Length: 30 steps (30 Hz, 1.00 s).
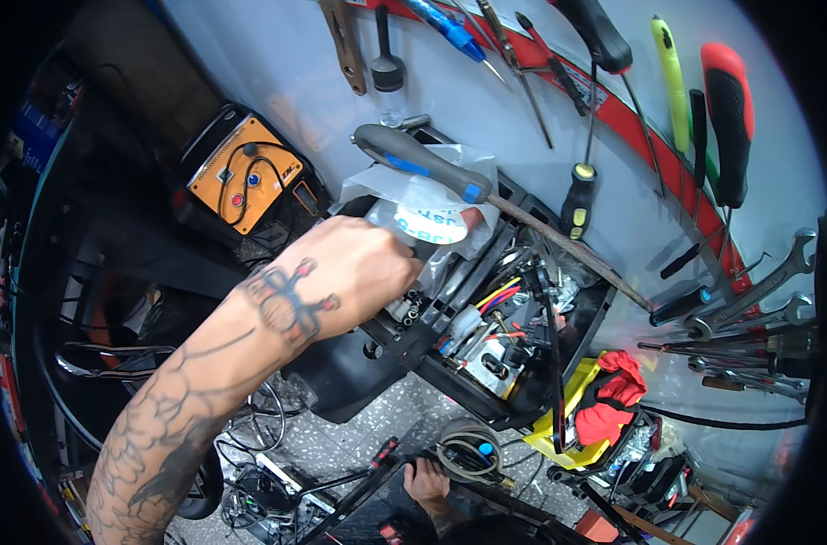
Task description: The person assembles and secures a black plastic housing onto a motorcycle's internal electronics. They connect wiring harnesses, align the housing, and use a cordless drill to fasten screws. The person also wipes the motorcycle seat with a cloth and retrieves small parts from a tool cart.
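One hand (pixel 359 263), grip closed on a plastic-wrapped roll (pixel 423 222), its long axis pointing up-right.

A clear plastic bag (pixel 424 202) with a white, blue-printed label sits crumpled at the far edge of an open black compartment (pixel 486 318) (packed with red, yellow and blue wires), tilted, near the scene's middle, gripped from its left side.
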Motion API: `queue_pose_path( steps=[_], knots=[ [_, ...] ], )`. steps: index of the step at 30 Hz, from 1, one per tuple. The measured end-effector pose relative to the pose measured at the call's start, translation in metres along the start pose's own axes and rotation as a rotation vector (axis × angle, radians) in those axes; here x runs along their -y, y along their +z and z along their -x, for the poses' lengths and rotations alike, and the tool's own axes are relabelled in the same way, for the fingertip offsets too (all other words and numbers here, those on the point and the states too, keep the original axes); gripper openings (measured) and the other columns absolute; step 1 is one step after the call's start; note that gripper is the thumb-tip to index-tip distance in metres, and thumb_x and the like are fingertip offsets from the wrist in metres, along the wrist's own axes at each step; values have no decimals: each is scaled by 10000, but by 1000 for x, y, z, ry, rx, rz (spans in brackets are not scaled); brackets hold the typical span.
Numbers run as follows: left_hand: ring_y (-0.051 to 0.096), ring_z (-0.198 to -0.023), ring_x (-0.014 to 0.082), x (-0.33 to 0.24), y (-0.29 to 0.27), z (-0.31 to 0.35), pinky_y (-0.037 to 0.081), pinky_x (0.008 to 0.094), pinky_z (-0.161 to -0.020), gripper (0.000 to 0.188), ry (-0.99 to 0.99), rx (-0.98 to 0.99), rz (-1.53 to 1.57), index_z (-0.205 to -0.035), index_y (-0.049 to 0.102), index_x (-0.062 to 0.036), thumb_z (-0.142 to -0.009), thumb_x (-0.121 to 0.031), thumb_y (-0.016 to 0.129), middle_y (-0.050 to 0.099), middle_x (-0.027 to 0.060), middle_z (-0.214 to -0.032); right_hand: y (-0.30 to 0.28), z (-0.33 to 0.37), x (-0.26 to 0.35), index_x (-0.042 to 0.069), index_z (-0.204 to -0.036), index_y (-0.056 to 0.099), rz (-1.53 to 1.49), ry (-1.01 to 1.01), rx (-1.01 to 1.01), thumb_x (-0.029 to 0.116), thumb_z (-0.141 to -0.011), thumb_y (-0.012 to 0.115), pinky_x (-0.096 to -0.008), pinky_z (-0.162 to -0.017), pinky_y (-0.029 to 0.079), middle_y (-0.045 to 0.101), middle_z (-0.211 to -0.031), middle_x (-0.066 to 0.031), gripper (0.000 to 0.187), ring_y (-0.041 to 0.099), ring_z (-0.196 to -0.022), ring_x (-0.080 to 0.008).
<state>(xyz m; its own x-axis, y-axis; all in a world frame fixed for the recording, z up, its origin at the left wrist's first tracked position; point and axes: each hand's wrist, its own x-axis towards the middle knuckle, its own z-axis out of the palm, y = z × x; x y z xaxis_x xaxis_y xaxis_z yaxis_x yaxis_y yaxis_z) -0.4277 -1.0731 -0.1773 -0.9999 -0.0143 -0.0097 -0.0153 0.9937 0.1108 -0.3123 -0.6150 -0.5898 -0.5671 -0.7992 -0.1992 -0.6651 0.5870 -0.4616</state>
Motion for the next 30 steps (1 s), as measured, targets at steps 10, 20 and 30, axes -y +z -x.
queue_pose_path(
  steps=[10, 20, 30],
  knots=[
    [784, -884, 212, -101, 5, 116, 657, 295, -775, 292, -894, -847, 1942, -1292, 710, 79, -1010, 11, 680, 774, 166, -1045, 6, 3, -2, 115, -938, 689, 16, 25, 8, 392, -971, 709, -504, -786, 593, 748, -898, -114, 280, 727, -887, -370],
    [361, -575, 80, -116, 32, 126, 307, 265, -552, 321, -1184, -554, 2106, -1017, 669, 38, -1147, -244, 589, 419, -36, -656, 3, 1, 1, 115, -919, 676, 7, 2, -42, 384, -962, 724, -496, -753, 591, 735, -892, -111, 277, 723, -871, -361],
    [651, -569, 150, -131, 3, 37, 491, 303, -571, 112, -551, -141, 868, -1070, 777, -41, -976, -78, 728, 720, 50, -705, 7, 4, -2, 103, -956, 688, 2, 29, -4, 432, -977, 689, -507, -760, 594, 735, -907, -110, 329, 725, -889, -362]
  ],
)
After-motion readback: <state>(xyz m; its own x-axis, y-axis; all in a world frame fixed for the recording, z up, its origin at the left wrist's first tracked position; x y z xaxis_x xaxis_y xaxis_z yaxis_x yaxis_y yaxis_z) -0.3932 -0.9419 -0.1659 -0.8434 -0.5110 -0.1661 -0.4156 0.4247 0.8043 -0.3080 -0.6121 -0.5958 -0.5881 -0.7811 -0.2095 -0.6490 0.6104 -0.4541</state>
